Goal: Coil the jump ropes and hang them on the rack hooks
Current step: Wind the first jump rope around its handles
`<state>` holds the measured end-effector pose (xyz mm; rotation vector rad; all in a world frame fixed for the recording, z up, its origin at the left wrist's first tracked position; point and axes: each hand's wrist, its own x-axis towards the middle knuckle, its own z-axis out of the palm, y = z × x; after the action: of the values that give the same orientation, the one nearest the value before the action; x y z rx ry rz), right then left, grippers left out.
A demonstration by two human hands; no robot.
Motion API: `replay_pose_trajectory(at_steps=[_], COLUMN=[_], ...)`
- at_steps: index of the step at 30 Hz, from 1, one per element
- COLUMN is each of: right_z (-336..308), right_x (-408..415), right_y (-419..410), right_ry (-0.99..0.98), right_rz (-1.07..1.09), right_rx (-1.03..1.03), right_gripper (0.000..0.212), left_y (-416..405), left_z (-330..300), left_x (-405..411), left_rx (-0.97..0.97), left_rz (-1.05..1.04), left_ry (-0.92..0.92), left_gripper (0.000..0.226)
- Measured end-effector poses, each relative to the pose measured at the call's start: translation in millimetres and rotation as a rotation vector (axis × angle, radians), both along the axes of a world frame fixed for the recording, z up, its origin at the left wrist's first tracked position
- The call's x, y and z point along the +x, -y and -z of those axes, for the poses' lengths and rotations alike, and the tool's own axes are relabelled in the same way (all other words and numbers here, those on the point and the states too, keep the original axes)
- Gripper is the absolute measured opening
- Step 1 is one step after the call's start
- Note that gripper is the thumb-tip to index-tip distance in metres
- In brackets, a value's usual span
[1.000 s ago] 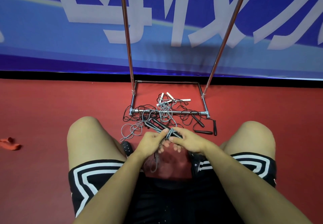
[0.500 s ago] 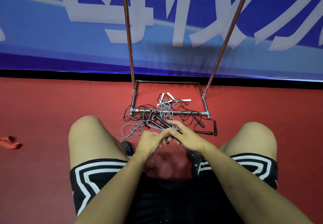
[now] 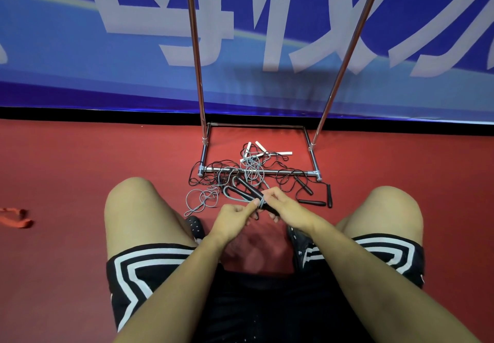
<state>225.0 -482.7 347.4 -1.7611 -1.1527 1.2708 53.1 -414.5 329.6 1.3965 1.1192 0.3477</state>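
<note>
1. Both hands lifted slightly since a second ago; grey-corded jump rope with black handles (image 3: 247, 191) now held nearer the chrome tube rack base (image 3: 260, 173).
2. Left hand (image 3: 235, 218) pinches the cord wrap; right hand (image 3: 283, 206) grips the handles.
3. Loose grey cord (image 3: 200, 199) trails left of the base's front bar.
4. Black rope tangle (image 3: 302, 185) and white handles (image 3: 260, 148) lie on red floor (image 3: 80, 169) around that bar.

Two hands meet between bent knees.

Both forearms reach forward from the lower frame, converging at centre. The left hand (image 3: 235, 215) curls, thumb and fingers pinching a rope (image 3: 258, 201); the right hand (image 3: 283, 206) grips the same rope, fingers wrapped from the other side, the hands touching.
</note>
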Motion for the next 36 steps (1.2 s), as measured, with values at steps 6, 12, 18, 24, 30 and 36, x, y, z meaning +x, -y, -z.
replay_pose_trajectory(at_steps=[6, 12, 18, 24, 30, 36], right_z=[6.2, 4.8, 1.9, 1.0, -4.5, -9.4], right_x=[5.5, 6.5, 9.1, 10.4, 11.4, 7.2], right_y=[1.2, 0.3, 2.2, 4.9, 6.7, 11.6], right_ry=[0.001, 0.022, 0.043, 0.099, 0.047, -0.200], right_rz=[0.031, 0.121, 0.137, 0.045, 0.029, 0.052], right_rx=[0.078, 0.091, 0.093, 0.057, 0.015, -0.004], right_gripper=[0.025, 0.029, 0.034, 0.051, 0.053, 0.050], left_y=[0.1, 0.5, 1.2, 4.9, 3.2, 4.2], left_z=[4.6, 6.6, 0.8, -2.1, -4.5, -9.6], left_x=[6.5, 8.2, 6.9, 3.4, -1.0, -1.2], left_rx=[-0.115, -0.081, -0.048, 0.044, 0.067, -0.024], left_rz=[-0.031, -0.037, 0.016, 0.081, 0.107, 0.119], left_ry=[0.057, 0.099, 0.140, 0.114, 0.107, 0.153], left_gripper=[0.030, 0.016, 0.035, 0.051, 0.042, 0.039])
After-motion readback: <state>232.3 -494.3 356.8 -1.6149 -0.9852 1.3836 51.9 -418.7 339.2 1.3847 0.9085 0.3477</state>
